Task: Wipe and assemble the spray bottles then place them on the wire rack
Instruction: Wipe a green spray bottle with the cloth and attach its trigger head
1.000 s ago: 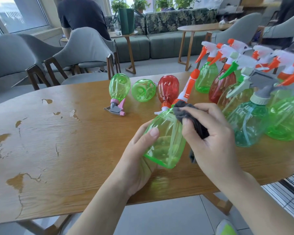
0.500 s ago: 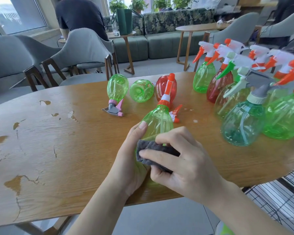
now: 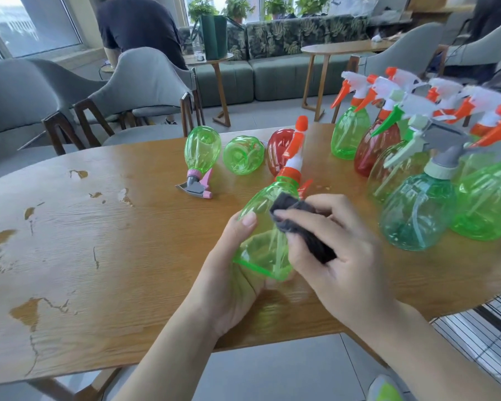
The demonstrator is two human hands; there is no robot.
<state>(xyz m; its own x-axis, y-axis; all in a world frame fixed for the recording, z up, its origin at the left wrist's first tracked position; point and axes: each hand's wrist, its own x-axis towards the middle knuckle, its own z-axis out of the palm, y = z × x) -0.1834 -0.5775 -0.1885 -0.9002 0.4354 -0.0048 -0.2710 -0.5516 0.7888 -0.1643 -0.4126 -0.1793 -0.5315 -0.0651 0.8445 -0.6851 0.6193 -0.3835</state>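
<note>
1. Two hands share one green bottle (image 3: 265, 227) over the near middle of the bench (image 3: 99, 256): our left hand (image 3: 237, 273) cups its base from below, thumb up the side, and our right hand (image 3: 339, 250) presses a dark cloth (image 3: 298, 224) onto its shoulder.
2. Fingers: the left ones curl round the bottle's bottom; the right ones pinch the folded cloth.
3. What has changed: half a second ago the cloth sat low on the belly, and a second ago up at the neck. Now it is back near the shoulder, so we judge the wipe is running in up-and-down strokes, and the bottle has tipped a little more upright, its orange sprayer (image 3: 295, 151) pointing to 12 o'clock.
4. For the task, this bottle is already capped and mid-wipe; racking it looks close.
5. At 11 to 12 o'clock three bottles lie on their sides, one with a pink sprayer (image 3: 197, 186); we take these as waiting.
6. At 2 o'clock a cluster of upright capped bottles (image 3: 417, 209) stands.
7. The rack (image 3: 486, 337) shows at 4 o'clock, below the bench edge.
</note>
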